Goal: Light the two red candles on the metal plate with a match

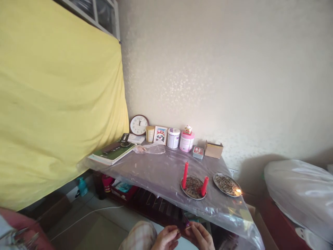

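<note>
Room: a pale patterned wall (221, 69) behind, a yellow cloth (59, 97) hanging at the left.
Surface: a low table (153, 168) under clear plastic sheeting, its near edge just beyond the hands.
Back row: a round clock (139, 125), a tan cup (150, 134), a framed panda picture (160, 135), a white tin (173, 138) and a pink-lidded tin (186, 143) (a small figurine (188, 129) sits on top).
Beside the tins: a small flat box (198, 152), then an open cardboard box (213, 150).
Left end: a thick green book (114, 154) with dark objects on it.
Candle plate: a round, dark-speckled plate (196, 198) bearing two red candles, the taller one (185, 175) at left, the shorter one (204, 185) at right.
Flame plate: a similar plate (214, 180) to the right, a small bright flame (238, 191) at its right edge.
Right hand: its grip (199, 236) pinches one end of a thin stick (187, 227).
Left hand: its grip (167, 238) has fingertips pressed together near the other end (whether they hold it too, I cannot tell).
Stick: low in front of the surface, between the hands, beside a plaid-clad knee (137, 236).
</note>
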A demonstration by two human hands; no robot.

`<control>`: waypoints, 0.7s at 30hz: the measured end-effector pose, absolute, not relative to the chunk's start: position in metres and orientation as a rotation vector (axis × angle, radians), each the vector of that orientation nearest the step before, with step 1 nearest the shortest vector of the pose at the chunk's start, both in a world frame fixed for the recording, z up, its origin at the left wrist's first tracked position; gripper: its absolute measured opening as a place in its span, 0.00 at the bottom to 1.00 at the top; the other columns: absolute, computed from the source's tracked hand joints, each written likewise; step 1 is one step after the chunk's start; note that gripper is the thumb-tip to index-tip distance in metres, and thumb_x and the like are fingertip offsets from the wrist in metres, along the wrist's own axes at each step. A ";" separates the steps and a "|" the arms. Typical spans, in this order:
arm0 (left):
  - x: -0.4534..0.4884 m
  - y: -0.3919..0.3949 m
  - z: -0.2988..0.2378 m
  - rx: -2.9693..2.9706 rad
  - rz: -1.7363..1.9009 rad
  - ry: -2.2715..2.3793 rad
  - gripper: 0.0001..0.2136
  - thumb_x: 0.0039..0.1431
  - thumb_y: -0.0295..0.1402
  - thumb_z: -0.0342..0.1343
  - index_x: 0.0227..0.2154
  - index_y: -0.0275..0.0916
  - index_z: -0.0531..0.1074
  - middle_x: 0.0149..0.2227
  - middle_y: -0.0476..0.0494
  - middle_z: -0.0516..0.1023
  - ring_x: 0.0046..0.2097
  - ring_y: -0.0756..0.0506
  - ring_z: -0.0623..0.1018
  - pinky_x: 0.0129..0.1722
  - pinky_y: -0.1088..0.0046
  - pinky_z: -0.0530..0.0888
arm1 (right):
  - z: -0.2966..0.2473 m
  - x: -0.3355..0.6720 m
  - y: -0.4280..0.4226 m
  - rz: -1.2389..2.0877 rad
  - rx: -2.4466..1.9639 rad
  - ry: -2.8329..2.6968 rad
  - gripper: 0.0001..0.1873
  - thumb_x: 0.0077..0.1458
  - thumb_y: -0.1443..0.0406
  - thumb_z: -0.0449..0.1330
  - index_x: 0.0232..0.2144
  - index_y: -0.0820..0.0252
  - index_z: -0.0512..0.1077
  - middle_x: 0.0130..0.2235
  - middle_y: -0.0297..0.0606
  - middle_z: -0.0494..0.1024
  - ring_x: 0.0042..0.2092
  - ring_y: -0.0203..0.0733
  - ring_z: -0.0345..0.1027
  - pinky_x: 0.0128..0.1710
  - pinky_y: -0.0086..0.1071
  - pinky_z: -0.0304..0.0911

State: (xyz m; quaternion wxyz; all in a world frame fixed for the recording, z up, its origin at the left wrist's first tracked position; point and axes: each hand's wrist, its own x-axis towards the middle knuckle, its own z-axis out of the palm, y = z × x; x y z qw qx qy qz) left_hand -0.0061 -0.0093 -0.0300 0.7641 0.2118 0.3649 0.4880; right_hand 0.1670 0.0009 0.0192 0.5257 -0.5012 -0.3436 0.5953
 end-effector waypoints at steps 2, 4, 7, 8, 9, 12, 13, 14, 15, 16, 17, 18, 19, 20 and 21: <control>-0.006 -0.012 -0.024 0.466 1.052 0.789 0.11 0.40 0.44 0.72 0.28 0.49 0.80 0.37 0.47 0.84 0.55 0.36 0.76 0.55 0.61 0.65 | 0.033 0.167 0.000 1.420 -1.162 -0.857 0.32 0.27 0.43 0.75 0.28 0.61 0.80 0.28 0.40 0.82 0.34 0.50 0.79 0.40 0.39 0.73; -0.005 -0.012 -0.019 0.456 1.042 0.782 0.12 0.37 0.45 0.73 0.25 0.50 0.80 0.36 0.46 0.85 0.54 0.35 0.76 0.56 0.59 0.64 | 0.046 0.167 0.000 1.401 -1.152 -0.895 0.30 0.29 0.44 0.75 0.28 0.60 0.80 0.28 0.41 0.82 0.33 0.49 0.78 0.39 0.38 0.73; -0.005 -0.009 -0.012 0.414 1.046 0.751 0.18 0.30 0.47 0.75 0.26 0.47 0.81 0.37 0.44 0.85 0.53 0.35 0.77 0.58 0.58 0.62 | 0.063 0.165 -0.002 1.285 -1.173 -0.970 0.29 0.32 0.43 0.73 0.28 0.60 0.80 0.29 0.42 0.83 0.34 0.49 0.78 0.37 0.36 0.74; -0.004 -0.007 -0.009 0.400 1.056 0.735 0.20 0.28 0.47 0.75 0.26 0.46 0.81 0.37 0.44 0.85 0.53 0.35 0.77 0.58 0.59 0.62 | 0.066 0.163 -0.003 1.235 -1.180 -1.001 0.29 0.34 0.42 0.72 0.28 0.60 0.80 0.29 0.43 0.83 0.34 0.49 0.78 0.37 0.35 0.74; -0.003 -0.007 -0.006 0.390 1.069 0.719 0.21 0.28 0.47 0.76 0.27 0.45 0.81 0.38 0.43 0.85 0.53 0.36 0.77 0.58 0.60 0.62 | 0.068 0.162 -0.004 1.187 -1.186 -1.032 0.30 0.35 0.40 0.71 0.28 0.60 0.80 0.30 0.43 0.83 0.34 0.49 0.78 0.37 0.34 0.74; 0.000 -0.006 0.008 0.385 1.107 0.666 0.19 0.34 0.44 0.75 0.31 0.43 0.81 0.40 0.42 0.86 0.52 0.38 0.78 0.57 0.62 0.64 | 0.067 0.159 -0.008 1.057 -1.220 -1.156 0.30 0.42 0.39 0.67 0.32 0.60 0.81 0.33 0.43 0.84 0.37 0.49 0.79 0.39 0.31 0.74; 0.001 -0.006 0.014 0.390 1.115 0.650 0.17 0.36 0.43 0.74 0.31 0.42 0.81 0.40 0.41 0.86 0.51 0.39 0.79 0.56 0.63 0.65 | 0.066 0.157 -0.009 1.005 -1.236 -1.202 0.29 0.45 0.40 0.66 0.33 0.59 0.81 0.34 0.43 0.84 0.38 0.49 0.80 0.40 0.30 0.74; 0.003 -0.007 0.020 0.398 1.121 0.635 0.16 0.38 0.41 0.74 0.31 0.42 0.81 0.39 0.41 0.86 0.49 0.39 0.79 0.54 0.63 0.65 | 0.065 0.157 -0.011 0.946 -1.246 -1.246 0.27 0.48 0.42 0.65 0.34 0.59 0.80 0.35 0.43 0.84 0.39 0.48 0.80 0.40 0.29 0.74; 0.005 -0.008 0.026 0.402 1.131 0.622 0.15 0.40 0.41 0.73 0.32 0.42 0.81 0.39 0.42 0.86 0.48 0.40 0.80 0.53 0.64 0.66 | 0.064 0.156 -0.013 0.884 -1.244 -1.292 0.25 0.51 0.44 0.64 0.35 0.58 0.80 0.36 0.42 0.84 0.39 0.47 0.80 0.40 0.28 0.74; 0.006 -0.010 0.032 0.409 1.143 0.608 0.14 0.42 0.40 0.72 0.33 0.42 0.81 0.39 0.42 0.86 0.48 0.41 0.80 0.52 0.64 0.66 | 0.064 0.155 -0.014 0.826 -1.229 -1.345 0.22 0.55 0.46 0.63 0.36 0.58 0.80 0.37 0.42 0.84 0.39 0.46 0.80 0.40 0.27 0.74; 0.007 -0.011 0.038 0.414 1.156 0.595 0.13 0.44 0.40 0.71 0.33 0.42 0.81 0.40 0.42 0.86 0.48 0.41 0.79 0.52 0.65 0.66 | 0.065 0.155 -0.016 0.770 -1.203 -1.405 0.20 0.57 0.48 0.61 0.36 0.57 0.79 0.37 0.41 0.84 0.38 0.45 0.80 0.39 0.27 0.74; 0.008 -0.013 0.044 0.419 1.169 0.585 0.13 0.45 0.40 0.71 0.33 0.42 0.81 0.40 0.41 0.85 0.48 0.42 0.79 0.52 0.65 0.67 | 0.068 0.155 -0.018 0.715 -1.173 -1.471 0.18 0.60 0.51 0.60 0.37 0.57 0.79 0.37 0.41 0.84 0.38 0.43 0.80 0.39 0.26 0.74; 0.008 -0.015 0.049 0.424 1.181 0.577 0.13 0.45 0.40 0.71 0.33 0.41 0.81 0.40 0.41 0.85 0.48 0.42 0.79 0.52 0.65 0.67 | 0.071 0.155 -0.019 0.658 -1.142 -1.542 0.15 0.62 0.53 0.58 0.38 0.57 0.78 0.37 0.40 0.84 0.38 0.42 0.80 0.39 0.25 0.74; 0.008 -0.016 0.054 0.431 1.193 0.573 0.13 0.45 0.40 0.71 0.33 0.41 0.81 0.40 0.41 0.85 0.47 0.42 0.79 0.51 0.66 0.67 | 0.075 0.155 -0.020 0.593 -1.112 -1.605 0.14 0.63 0.55 0.58 0.39 0.56 0.78 0.38 0.40 0.84 0.38 0.41 0.80 0.40 0.25 0.74; 0.008 -0.018 0.058 0.439 1.202 0.570 0.13 0.45 0.40 0.71 0.33 0.40 0.81 0.39 0.41 0.85 0.46 0.42 0.79 0.51 0.66 0.67 | 0.080 0.155 -0.021 0.521 -1.083 -1.654 0.12 0.64 0.57 0.57 0.40 0.56 0.78 0.38 0.39 0.84 0.38 0.41 0.80 0.40 0.25 0.74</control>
